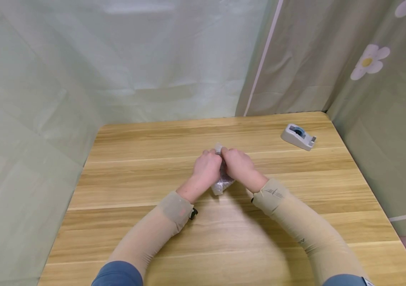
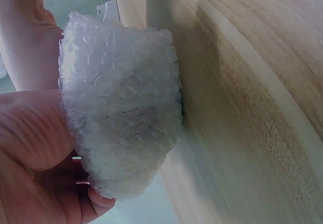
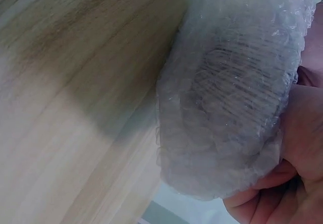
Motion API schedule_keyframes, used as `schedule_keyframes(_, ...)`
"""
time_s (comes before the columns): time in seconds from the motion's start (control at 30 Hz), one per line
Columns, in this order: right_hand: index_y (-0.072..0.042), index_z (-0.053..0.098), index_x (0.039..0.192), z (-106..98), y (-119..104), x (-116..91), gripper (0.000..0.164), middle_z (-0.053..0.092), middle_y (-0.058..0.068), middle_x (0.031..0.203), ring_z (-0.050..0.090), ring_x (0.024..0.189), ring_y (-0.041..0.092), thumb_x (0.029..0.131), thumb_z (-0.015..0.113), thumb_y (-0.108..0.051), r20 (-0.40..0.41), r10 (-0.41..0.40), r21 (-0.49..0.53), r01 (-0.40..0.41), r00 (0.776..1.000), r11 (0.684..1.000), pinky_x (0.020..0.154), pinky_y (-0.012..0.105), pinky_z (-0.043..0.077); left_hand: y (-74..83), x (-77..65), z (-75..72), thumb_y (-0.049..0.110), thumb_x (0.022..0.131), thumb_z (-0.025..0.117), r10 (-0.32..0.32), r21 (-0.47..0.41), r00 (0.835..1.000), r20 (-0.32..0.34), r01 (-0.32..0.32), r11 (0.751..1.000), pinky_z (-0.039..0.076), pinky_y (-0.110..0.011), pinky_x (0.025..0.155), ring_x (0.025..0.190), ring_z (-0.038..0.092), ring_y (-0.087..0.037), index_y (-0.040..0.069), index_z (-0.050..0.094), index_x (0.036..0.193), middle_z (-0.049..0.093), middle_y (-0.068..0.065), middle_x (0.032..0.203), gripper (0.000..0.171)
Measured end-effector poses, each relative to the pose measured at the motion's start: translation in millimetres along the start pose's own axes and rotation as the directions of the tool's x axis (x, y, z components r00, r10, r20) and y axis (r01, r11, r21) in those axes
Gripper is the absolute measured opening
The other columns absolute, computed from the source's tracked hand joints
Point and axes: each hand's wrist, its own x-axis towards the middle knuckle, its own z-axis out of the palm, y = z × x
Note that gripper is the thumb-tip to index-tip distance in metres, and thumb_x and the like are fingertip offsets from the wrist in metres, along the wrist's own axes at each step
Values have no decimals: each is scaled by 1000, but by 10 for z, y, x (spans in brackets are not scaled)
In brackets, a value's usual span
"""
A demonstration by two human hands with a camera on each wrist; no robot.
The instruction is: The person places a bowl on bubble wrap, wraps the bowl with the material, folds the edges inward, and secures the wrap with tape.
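Note:
A bundle of clear bubble wrap [image 1: 222, 186] stands on edge over the middle of the wooden table, between the two hands. My left hand [image 1: 208, 165] grips its upper edge from the left, fingers curled. From the right, my right hand [image 1: 239, 165] grips the same edge close beside it. In the left wrist view the bubble wrap [image 2: 121, 98] shows layered bubbles, with its lower edge right at the tabletop. The right wrist view shows the bubble wrap [image 3: 232, 93] over something darker with fine lines; what it is I cannot tell.
A light grey tape dispenser [image 1: 297, 137] with a blue roll sits at the table's back right. The wooden table [image 1: 135, 178] has rounded corners, and pale curtains [image 1: 174, 59] hang behind it and at both sides.

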Motion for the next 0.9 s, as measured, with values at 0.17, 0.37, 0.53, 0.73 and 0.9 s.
schedule_keyframes(0.17, -5, 59, 97, -15, 33, 4, 16, 63, 10, 82, 63, 74, 27, 83, 66, 0, 18, -26, 28, 25, 1000, 999, 58, 39, 55, 0, 13, 21, 10, 79, 74, -1, 9, 1000, -5, 1, 1000, 58, -39, 70, 87, 58, -26, 7, 73, 91, 65, -11, 100, 12)
schedule_keyframes(0.37, -6, 58, 90, -54, 140, -8, 26, 58, 4, 75, 57, 70, 22, 71, 68, 7, 23, -109, 172, 104, 994, 980, 59, 33, 49, -9, 8, 29, 7, 77, 72, 0, 6, 1000, 1, 0, 1000, 57, -38, 68, 86, 57, -26, 7, 73, 89, 63, -10, 99, 12)
schedule_keyframes(0.53, -7, 56, 85, -95, 209, -21, 23, 52, 0, 69, 51, 65, 18, 71, 68, 7, 12, -173, 271, 163, 985, 949, 55, 29, 44, -46, -12, 4, 9, 74, 73, -6, -20, 1000, 12, 6, 1000, 57, -38, 68, 87, 57, -26, 7, 72, 86, 63, -10, 100, 12)
schedule_keyframes(0.73, -11, 54, 86, -127, 241, -47, 17, 49, -1, 68, 47, 62, 14, 84, 66, 0, -28, -204, 350, 201, 979, 915, 54, 27, 42, -111, -23, -32, 11, 75, 72, 11, -82, 1000, 2, -11, 997, 56, -39, 66, 84, 57, -25, 9, 67, 78, 62, -8, 93, 6)
schedule_keyframes(0.9, -13, 58, 91, -178, 280, -125, 11, 53, -2, 71, 49, 62, 13, 90, 67, -8, -81, -179, 447, 196, 981, 873, 55, 29, 43, -199, -44, -34, 14, 79, 70, 49, -166, 998, -50, -57, 984, 50, -32, 56, 72, 54, -18, 17, 58, 70, 57, -1, 79, 15)
